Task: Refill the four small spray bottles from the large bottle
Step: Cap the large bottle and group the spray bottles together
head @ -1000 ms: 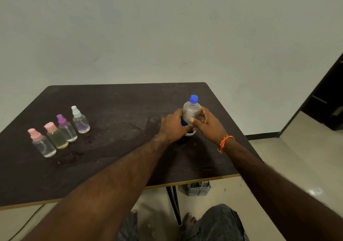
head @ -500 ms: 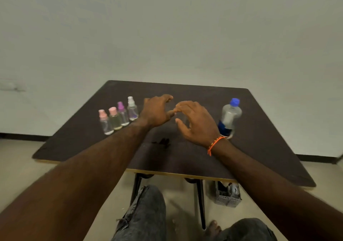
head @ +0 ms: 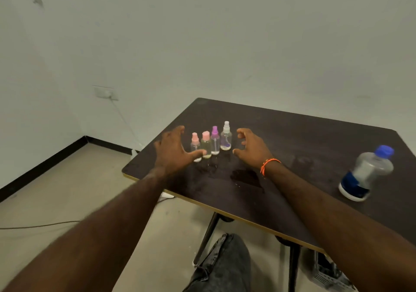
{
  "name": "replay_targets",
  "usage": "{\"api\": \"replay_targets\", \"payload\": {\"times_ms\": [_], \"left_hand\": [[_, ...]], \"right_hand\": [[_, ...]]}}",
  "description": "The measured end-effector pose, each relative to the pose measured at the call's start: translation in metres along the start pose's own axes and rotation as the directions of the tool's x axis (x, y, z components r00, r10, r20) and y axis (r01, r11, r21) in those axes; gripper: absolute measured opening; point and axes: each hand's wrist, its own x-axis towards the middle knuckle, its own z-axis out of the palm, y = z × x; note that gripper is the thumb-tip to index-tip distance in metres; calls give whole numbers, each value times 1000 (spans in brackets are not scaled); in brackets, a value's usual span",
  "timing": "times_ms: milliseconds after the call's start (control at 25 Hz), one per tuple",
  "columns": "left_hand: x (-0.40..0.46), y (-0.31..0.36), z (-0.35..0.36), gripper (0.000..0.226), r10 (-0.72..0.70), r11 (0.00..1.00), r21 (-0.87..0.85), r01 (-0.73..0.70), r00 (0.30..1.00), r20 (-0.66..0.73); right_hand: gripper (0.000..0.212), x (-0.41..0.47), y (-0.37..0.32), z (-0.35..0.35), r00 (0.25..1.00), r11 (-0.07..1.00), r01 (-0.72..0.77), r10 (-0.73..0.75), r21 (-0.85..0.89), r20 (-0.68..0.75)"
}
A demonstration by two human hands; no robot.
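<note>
Over the near left part of the tabletop (head: 292, 134) I have both hands spread around the row of small bottles. My left hand (head: 174, 152) is wide, fingers splayed, empty, its thumb crossing in front of the first pink-capped bottle (head: 195, 144) at the row's 9 o'clock end; I cannot tell whether it touches. My right hand (head: 252, 147), with an orange band (head: 269, 164) at the wrist, is curled but wide too, holding nothing, just beside the white-capped bottle (head: 226, 137) at the 3 o'clock end. Between those stand the second pink-capped bottle (head: 206, 144) and the purple-capped bottle (head: 215, 141), all four upright and close together. A dark wet patch (head: 246, 177) lies at 6 o'clock from my right hand. The large bottle (head: 365, 174), blue cap on, stands well apart at 3 o'clock, near the right edge.
</note>
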Motion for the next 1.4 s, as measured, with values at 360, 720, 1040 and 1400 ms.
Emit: {"api": "replay_targets", "payload": {"times_ms": [360,720,1040,1400], "left_hand": [[28,-10,48,63,-66,989,-114,90,977,202],[48,-22,51,77,-84,976,-169,136,956,280],[44,-21,57,56,-114,949,-261,179,963,245],[70,-19,69,58,-51,868,-448,214,936,348]], "right_hand": [[89,56,16,33,981,966,-139,104,218,165],[52,46,9,42,995,988,-87,79,130,63],[65,41,2,41,992,977,-124,117,173,51],[53,58,5,43,983,942,-173,147,288,111]]}}
